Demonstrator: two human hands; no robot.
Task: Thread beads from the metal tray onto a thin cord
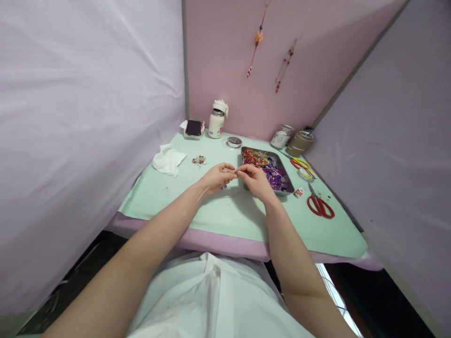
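Over the middle of the green table top [211, 213], my left hand [219, 178] and my right hand [256, 180] meet at the fingertips. Both hands are pinched; whatever lies between the fingertips is too small to make out. A few purple beads [224, 187] show just under my left hand. Behind and beside my right hand is a metal tray [288, 180] of purple beads and red and gold strings, partly hidden by that hand.
Red scissors [320, 206], a small red-and-white packet [299, 191] and yellow-handled scissors [300, 163] lie right. Jars [299, 143] and a white bottle [216, 123] stand behind. Leftward are a tissue [168, 160], red beads [199, 160] and a dark-topped box [194, 128]. Beaded strings [259, 37] hang above.
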